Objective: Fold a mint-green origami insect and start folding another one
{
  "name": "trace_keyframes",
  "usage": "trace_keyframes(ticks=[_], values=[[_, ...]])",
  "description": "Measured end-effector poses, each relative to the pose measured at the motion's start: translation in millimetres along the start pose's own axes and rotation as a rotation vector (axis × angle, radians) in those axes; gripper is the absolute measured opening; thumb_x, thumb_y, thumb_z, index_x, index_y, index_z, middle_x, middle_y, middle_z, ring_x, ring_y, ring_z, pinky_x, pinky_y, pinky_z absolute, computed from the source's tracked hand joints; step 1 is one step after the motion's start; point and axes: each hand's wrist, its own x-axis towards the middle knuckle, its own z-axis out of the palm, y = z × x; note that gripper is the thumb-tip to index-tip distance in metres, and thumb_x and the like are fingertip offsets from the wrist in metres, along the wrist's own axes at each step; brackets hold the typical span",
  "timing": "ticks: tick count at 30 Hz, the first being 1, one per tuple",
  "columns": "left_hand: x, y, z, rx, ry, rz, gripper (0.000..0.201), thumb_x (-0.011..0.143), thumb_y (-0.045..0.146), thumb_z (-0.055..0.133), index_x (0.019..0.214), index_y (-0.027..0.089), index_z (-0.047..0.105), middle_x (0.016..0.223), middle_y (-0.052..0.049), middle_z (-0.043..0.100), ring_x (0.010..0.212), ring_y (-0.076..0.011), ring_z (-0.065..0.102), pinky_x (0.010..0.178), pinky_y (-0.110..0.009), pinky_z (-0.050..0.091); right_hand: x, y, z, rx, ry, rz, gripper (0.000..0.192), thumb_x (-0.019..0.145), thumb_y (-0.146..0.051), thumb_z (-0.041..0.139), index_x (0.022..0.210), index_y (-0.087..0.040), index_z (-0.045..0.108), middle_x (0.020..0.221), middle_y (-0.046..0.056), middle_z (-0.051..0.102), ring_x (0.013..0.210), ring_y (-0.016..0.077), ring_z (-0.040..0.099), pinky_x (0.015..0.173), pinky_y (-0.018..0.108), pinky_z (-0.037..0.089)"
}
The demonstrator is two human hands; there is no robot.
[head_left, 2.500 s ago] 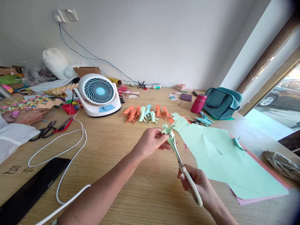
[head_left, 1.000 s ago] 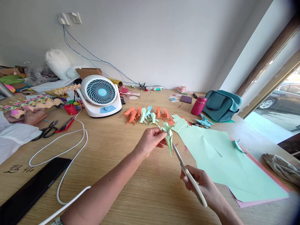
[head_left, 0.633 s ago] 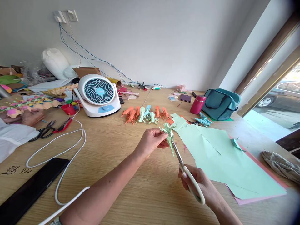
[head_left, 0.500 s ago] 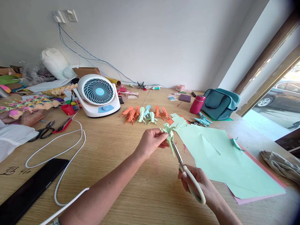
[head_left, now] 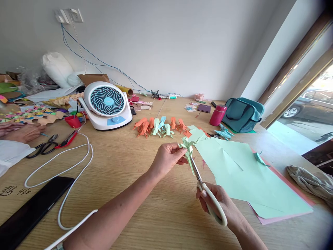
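Between the thumb and fingers of my left hand (head_left: pixel 169 158) is a pale green folded-paper figure (head_left: pixel 186 145), with thin strips spreading from its top and a pointed strip hanging down. My right hand (head_left: pixel 214 198) is closed around the cream handles of a pair of scissors (head_left: pixel 212 203). The scissor blades reach up to the lower part of the paper figure, just below my left fingertips. Whether the blades have cut through the paper I cannot tell. Behind my hands stands a row of orange, green and blue folded-paper figures (head_left: pixel 156 126).
Green paper sheets (head_left: pixel 249 173) cover the right side. Behind them are blue paper figures (head_left: pixel 224 132), a pink bottle (head_left: pixel 218 115) and a teal bag (head_left: pixel 243 114). A white fan (head_left: pixel 106 106), cable (head_left: pixel 90 166) and phone (head_left: pixel 36 211) lie left. Another person's hands (head_left: pixel 26 132) rest at far left.
The view has shifted slightly. My hands, the paper figure and the scissors keep nearly the same pose. The other person's hands at far left have moved a little and flattened.
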Motion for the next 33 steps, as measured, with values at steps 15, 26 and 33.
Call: trace_keyframes(ticks=[15, 26, 33], values=[[-4.5, 4.7, 6.2, -0.054, -0.026, -0.107, 0.016, 0.082, 0.029, 0.068, 0.082, 0.012, 0.068, 0.074, -0.006, 0.076, 0.062, -0.0154, 0.074, 0.057, -0.02, 0.058, 2.2, 1.5, 1.0, 0.034, 0.046, -0.042, 0.051, 0.084, -0.066, 0.058, 0.076, -0.016, 0.055, 0.055, -0.003, 0.046, 0.05, 0.0103, 0.042, 0.049, 0.025, 0.031], [-5.6, 4.9, 4.9, -0.013, -0.028, -0.078, 0.016, 0.083, 0.027, 0.063, 0.085, 0.012, 0.069, 0.075, -0.007, 0.076, 0.065, -0.0164, 0.074, 0.058, -0.02, 0.058, 1.9, 6.5, 1.8, -0.014, 0.084, -0.07, 0.049, 0.085, -0.065, 0.057, 0.072, -0.017, 0.054, 0.056, -0.003, 0.044, 0.05, 0.0098, 0.04, 0.049, 0.025, 0.034], [-5.9, 6.9, 5.6, 0.001, -0.018, -0.083, 0.015, 0.084, 0.026, 0.062, 0.084, 0.012, 0.069, 0.075, -0.007, 0.076, 0.065, -0.0163, 0.074, 0.058, -0.021, 0.058, 2.2, 6.7, 0.5, -0.022, 0.08, -0.078, 0.047, 0.086, -0.063, 0.058, 0.073, -0.017, 0.053, 0.057, -0.003, 0.045, 0.051, 0.0096, 0.038, 0.049, 0.025, 0.033]])
